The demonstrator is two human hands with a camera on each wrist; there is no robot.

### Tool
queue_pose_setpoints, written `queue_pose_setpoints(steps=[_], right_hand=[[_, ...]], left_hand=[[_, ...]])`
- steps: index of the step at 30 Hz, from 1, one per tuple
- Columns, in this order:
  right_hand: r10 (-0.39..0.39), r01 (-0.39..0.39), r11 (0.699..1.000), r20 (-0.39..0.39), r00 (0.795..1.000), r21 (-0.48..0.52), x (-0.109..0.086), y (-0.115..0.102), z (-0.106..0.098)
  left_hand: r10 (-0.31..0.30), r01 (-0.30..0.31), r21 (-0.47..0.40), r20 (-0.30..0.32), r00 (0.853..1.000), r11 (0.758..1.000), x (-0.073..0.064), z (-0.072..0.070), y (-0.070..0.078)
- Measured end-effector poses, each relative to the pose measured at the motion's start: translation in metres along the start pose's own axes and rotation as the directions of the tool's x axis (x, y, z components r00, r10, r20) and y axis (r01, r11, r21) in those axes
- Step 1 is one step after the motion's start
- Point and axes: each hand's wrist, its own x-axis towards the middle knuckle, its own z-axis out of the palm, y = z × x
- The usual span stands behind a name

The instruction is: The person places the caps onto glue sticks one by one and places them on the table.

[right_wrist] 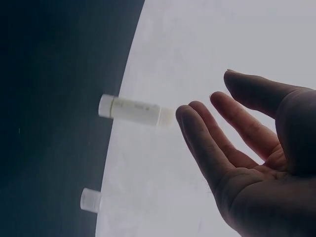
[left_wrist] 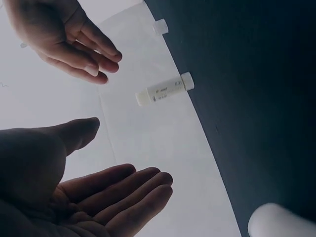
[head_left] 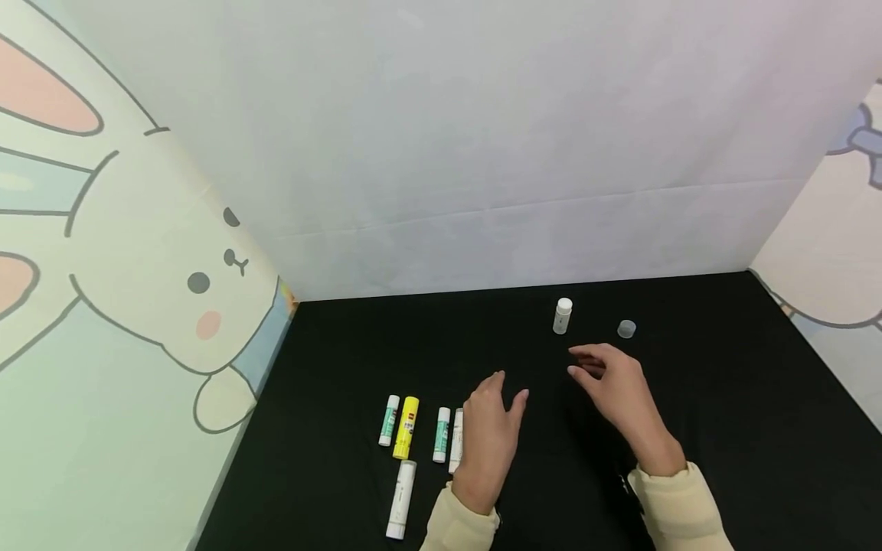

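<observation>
A short white glue stick (head_left: 562,316) stands upright near the back of the black table, its pale top end uncovered. To its right is a small translucent cap (head_left: 626,329). My right hand (head_left: 616,390) hovers in front of both, fingers loosely bent and thumb apart, touching neither. My left hand (head_left: 491,440) is held over the table beside the lying glue sticks, thumb spread from the fingers and nothing in it. In the left wrist view the uncapped glue stick (left_wrist: 165,90) appears beyond both hands. The right wrist view shows the same glue stick (right_wrist: 133,111) past the fingertips.
At the left lie a green-and-white glue stick (head_left: 389,420), a yellow one (head_left: 406,428), a large white one (head_left: 401,499) and another green-and-white one (head_left: 442,435). A further white tube (head_left: 456,441) is partly hidden by my left hand. A white cloth wall (head_left: 482,252) borders the table's back.
</observation>
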Motion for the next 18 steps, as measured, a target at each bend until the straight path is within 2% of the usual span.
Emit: queue_pose_setpoints(steps=[5, 10, 18], right_hand=[[0.018, -0.019, 1.000, -0.007, 1.000, -0.013, 0.002, 0.008, -0.009], [0.055, -0.055, 0.998, -0.013, 0.998, -0.021, 0.003, 0.015, -0.017], [0.070, -0.071, 0.997, -0.025, 0.997, -0.028, 0.006, 0.024, -0.025]], left_hand=[[0.020, -0.020, -0.013, 0.023, 1.000, 1.000, 0.001, 0.009, 0.003], [0.057, -0.057, -0.035, 0.009, 0.998, 0.998, 0.005, 0.012, 0.006], [0.038, -0.037, -0.039, 0.025, 0.999, 0.999, 0.012, 0.015, 0.016]])
